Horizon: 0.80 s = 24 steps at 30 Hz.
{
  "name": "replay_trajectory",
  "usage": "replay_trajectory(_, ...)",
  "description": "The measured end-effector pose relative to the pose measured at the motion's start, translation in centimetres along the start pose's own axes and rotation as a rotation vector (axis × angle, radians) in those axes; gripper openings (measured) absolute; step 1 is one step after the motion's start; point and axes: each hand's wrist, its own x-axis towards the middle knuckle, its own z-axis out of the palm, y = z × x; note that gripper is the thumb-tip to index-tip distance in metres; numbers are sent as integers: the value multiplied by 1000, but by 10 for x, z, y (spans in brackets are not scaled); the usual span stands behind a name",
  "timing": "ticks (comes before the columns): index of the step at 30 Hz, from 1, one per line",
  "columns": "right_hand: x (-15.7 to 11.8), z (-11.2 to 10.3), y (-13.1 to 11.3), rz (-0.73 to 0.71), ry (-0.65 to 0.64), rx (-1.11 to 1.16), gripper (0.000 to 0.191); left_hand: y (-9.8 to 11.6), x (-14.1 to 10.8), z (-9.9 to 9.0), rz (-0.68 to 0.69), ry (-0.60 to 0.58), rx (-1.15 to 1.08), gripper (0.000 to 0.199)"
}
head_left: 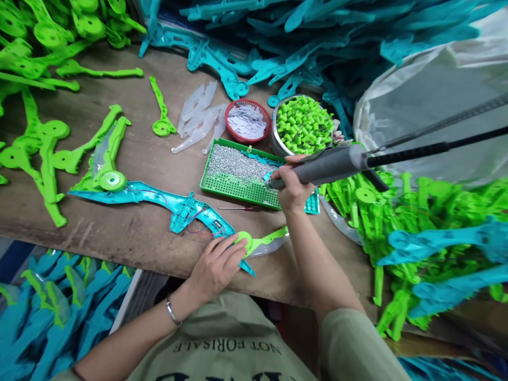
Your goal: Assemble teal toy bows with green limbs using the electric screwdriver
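A blue plastic toy bow half (159,193) lies across the table with thin wires along it. My left hand (216,267) is closed over its near right end, fingers against the round green limb piece (244,242); the thumb is hidden. At the bow's left end sit more green limb pieces with a clear insert and a round cap (112,180). My right hand (294,189) is wrapped round a grey electric screwdriver (331,168) that hangs from a cord. Its tip points left over the green tray (238,191) of small silver screws (234,163).
Behind the tray stand a red basket (248,120) of pale strips and a metal bowl (277,138) of green parts. A slim screwdriver (240,208) lies before the tray. Green limbs (47,148) pile up left, more (369,211) right. Blue bow halves (293,37) are heaped behind.
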Motion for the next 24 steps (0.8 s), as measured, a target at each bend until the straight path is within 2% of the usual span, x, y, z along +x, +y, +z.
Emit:
replay_trajectory(6,5,2,-4,1,-2,-10,15,-1,1,-1,-27,3,-23,42)
replay_trajectory(10,-3,-1,-36,-22,13,-23,16,-1,1,-1,-47,-36,-43,46)
replay_trajectory(12,-19,-7,-60,-36,-25,29,16,-1,1,0,-55,-39,-65,49)
replay_trajectory(14,-41,-15,-83,-15,-119,77,16,0,1,1,-50,-17,-81,49)
replay_trajectory(17,-79,-27,-105,40,-245,119,16,-1,0,3,-32,-4,-99,45)
replay_trajectory(20,-107,-33,-108,93,-314,152,17,-3,-2,5,-33,-19,-117,45)
replay_trajectory(24,-124,-39,-97,148,-363,133,18,-4,-6,9,-50,-2,-121,44)
